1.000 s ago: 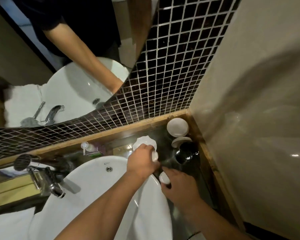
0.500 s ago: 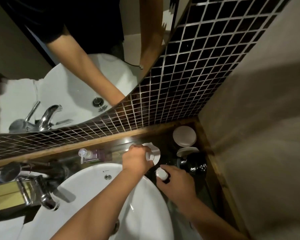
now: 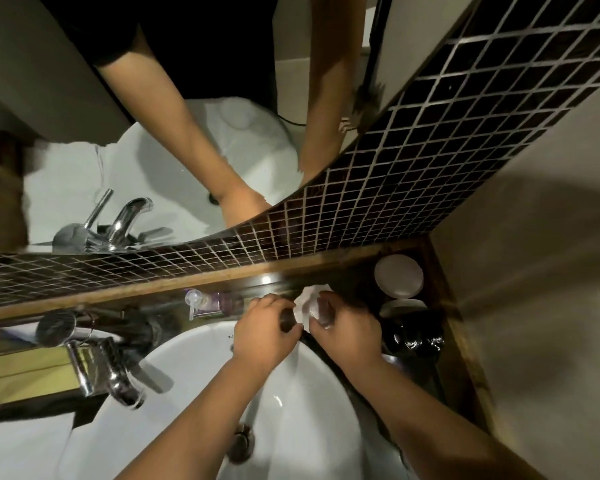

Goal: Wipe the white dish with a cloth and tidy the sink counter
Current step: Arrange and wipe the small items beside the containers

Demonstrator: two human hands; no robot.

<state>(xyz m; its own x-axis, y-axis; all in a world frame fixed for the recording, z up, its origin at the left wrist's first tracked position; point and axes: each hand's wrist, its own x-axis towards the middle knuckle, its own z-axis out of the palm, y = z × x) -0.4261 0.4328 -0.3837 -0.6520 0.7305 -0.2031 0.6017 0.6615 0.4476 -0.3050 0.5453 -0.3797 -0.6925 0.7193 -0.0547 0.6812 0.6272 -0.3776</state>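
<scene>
The white dish [image 3: 310, 295], with its scalloped rim, lies on the dark counter just behind the sink rim, and both hands cover most of it. My left hand [image 3: 265, 329] and my right hand [image 3: 345, 329] meet over it. Between them is a small bottle [image 3: 287, 320]. My left fingers curl round its dark end and my right fingers pinch its pale end. A white cloth [image 3: 25, 445] lies at the lower left beside the basin, with neither hand on it.
The white basin [image 3: 309, 410] with its drain [image 3: 243, 441] sits under my forearms, and a chrome tap [image 3: 115, 375] stands to the left. A pump bottle [image 3: 205, 303] lies by the wooden ledge. In the right corner are a round white jar [image 3: 399, 275] and a black glossy pot [image 3: 414, 337].
My right hand has moved up to the dish beside my left hand. The small bottle, which only my right hand held before, is now between both hands. The view has moved closer.
</scene>
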